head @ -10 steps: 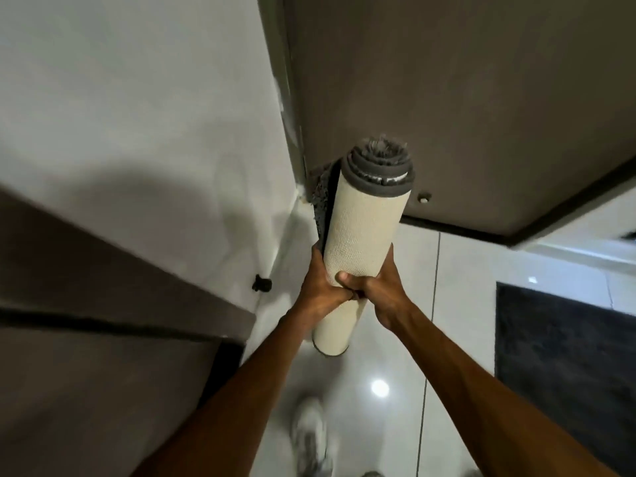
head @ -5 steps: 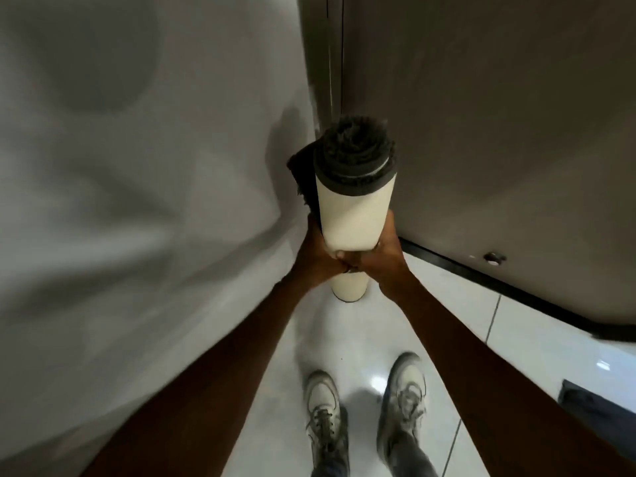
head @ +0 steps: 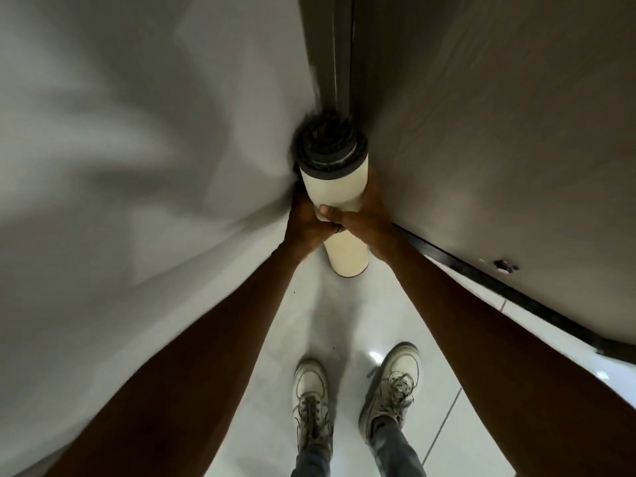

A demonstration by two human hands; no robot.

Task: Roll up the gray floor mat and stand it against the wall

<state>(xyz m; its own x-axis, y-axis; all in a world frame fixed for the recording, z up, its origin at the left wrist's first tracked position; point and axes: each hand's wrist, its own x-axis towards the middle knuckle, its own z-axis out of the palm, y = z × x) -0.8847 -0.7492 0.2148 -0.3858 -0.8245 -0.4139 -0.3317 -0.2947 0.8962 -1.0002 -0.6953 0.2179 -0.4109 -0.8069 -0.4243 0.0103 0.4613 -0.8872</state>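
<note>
The plain white wall fills the left side, and the large gray-brown door panel fills the right side; they meet in a corner with a dark gray door frame. Below lies the glossy white tiled floor, where the person's two worn white sneakers stand. The gray floor mat is already rolled into a tight cylinder, with its cream backing outside and the gray pile visible at the top end. It stands nearly upright in this corner, with the lower end on the floor or just above it; I cannot tell which. The left hand and the right hand are both closed around the middle of the roll. So the rolling seems done, and only the release remains, if the roll stays standing.
</note>
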